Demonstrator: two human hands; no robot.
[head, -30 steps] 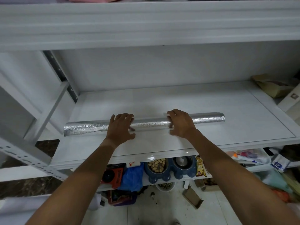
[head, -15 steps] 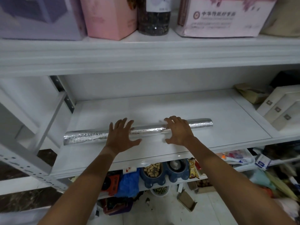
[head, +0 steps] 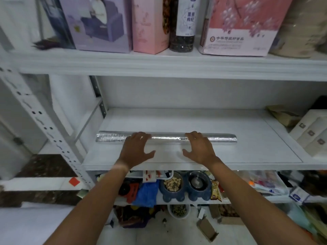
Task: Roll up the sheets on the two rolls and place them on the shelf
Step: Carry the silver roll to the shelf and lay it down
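While both hands lie flat with fingers spread, left hand (head: 136, 151) and right hand (head: 199, 150) only touching the foil roll (head: 166, 137) from the near side and gripping nothing, the roll sits crosswise mid-depth on the white shelf (head: 247, 156). Risk: smooth board, round roll, so an uneven push could skew it or roll it off. Head view only: boxes (head: 150, 25) on the shelf above, pet bowls (head: 185, 184) below, cluttered floor.
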